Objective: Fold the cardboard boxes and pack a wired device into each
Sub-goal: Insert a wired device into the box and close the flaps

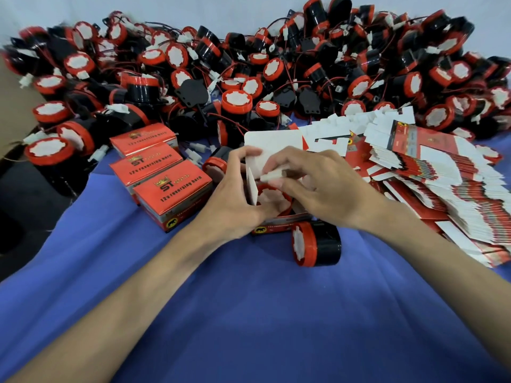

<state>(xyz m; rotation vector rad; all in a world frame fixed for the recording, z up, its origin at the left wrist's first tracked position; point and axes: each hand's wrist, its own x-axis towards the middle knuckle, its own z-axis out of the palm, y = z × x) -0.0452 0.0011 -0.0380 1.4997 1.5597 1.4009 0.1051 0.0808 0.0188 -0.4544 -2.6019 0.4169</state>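
Note:
An open red and white cardboard box stands at the centre of the blue cloth, its white lid flap upright. Inside it sits a red and black wired device, face up. My left hand grips the box's left side, thumb near the lid. My right hand reaches over the opening and pinches the device's white connector above the device. Another device lies on its side just in front of the box.
Three closed red boxes stand in a row to the left. A fanned stack of flat box blanks lies to the right. A large heap of several devices fills the back. The blue cloth spreads towards me.

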